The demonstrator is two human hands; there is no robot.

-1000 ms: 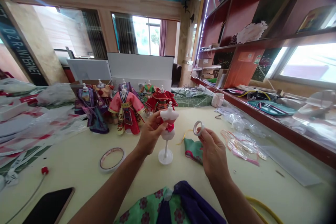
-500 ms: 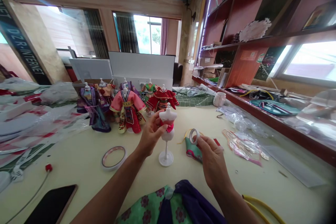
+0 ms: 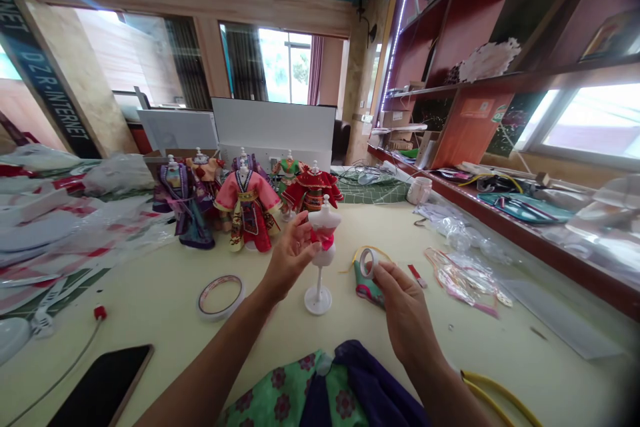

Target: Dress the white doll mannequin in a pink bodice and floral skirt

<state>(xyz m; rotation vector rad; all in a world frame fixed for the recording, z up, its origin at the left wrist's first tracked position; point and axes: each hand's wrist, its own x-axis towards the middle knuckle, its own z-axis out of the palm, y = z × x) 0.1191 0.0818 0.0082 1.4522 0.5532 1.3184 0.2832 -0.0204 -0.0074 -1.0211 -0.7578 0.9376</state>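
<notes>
A small white mannequin (image 3: 326, 219) on a round base stands near the middle of the table, tilted slightly, with a pink-red band (image 3: 327, 240) round its waist. My left hand (image 3: 289, 257) is at its left side, thumb and fingers closed on the band at the waist. To the right, my right hand (image 3: 403, 290) pinches a small white ring-shaped roll (image 3: 369, 263). Behind that roll lies a folded green and pink cloth (image 3: 367, 287) with a yellow cord. A green flowered and dark purple garment (image 3: 300, 390) lies at the near edge, between my forearms.
Several dressed mannequins (image 3: 246, 203) stand at the back left. A larger tape roll (image 3: 221, 297) and a phone (image 3: 103, 387) lie to the left. Plastic bags (image 3: 463, 273), a red strip (image 3: 417, 275) and a yellow tube (image 3: 493, 393) are on the right.
The view has shifted slightly, moving the scene a little to the right. The mannequin leans a bit more to the right in my left hand. My right hand still holds the small roll.
</notes>
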